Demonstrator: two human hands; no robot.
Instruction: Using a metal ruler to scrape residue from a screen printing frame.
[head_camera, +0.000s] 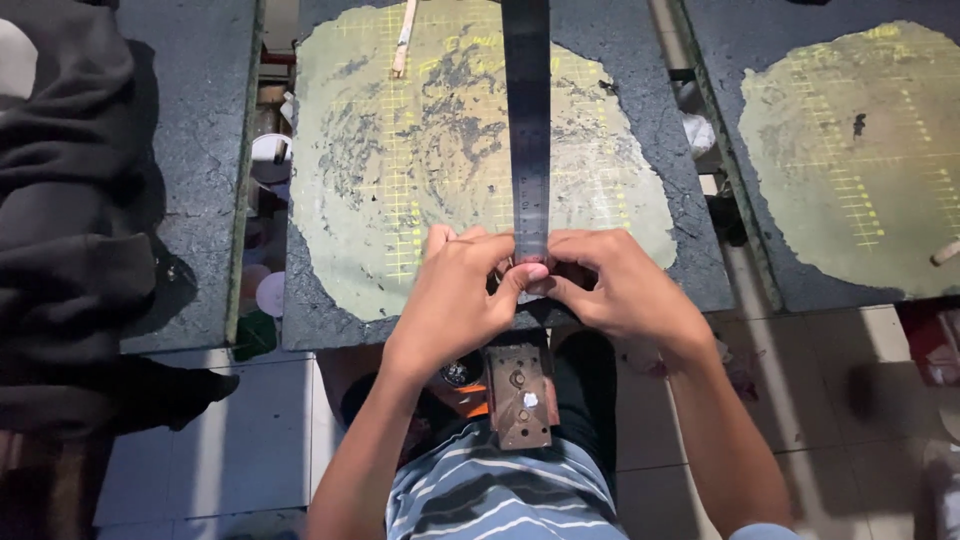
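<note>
The near end of a long steel ruler (527, 130) is pinched between the fingers of the left hand (462, 290) and right hand (610, 285) at the worktop's (640, 80) front edge; whatever lies beneath the fingertips is hidden. A brown metal plate (519, 395) is seen below that edge.

Bare forearms — a blue-grey shirt (500, 495) with white stripes, apparently short-sleeved.

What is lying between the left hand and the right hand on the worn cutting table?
In the head view, the near end of the long grey metal ruler lies between the left hand and right hand, both pinching it.
</note>
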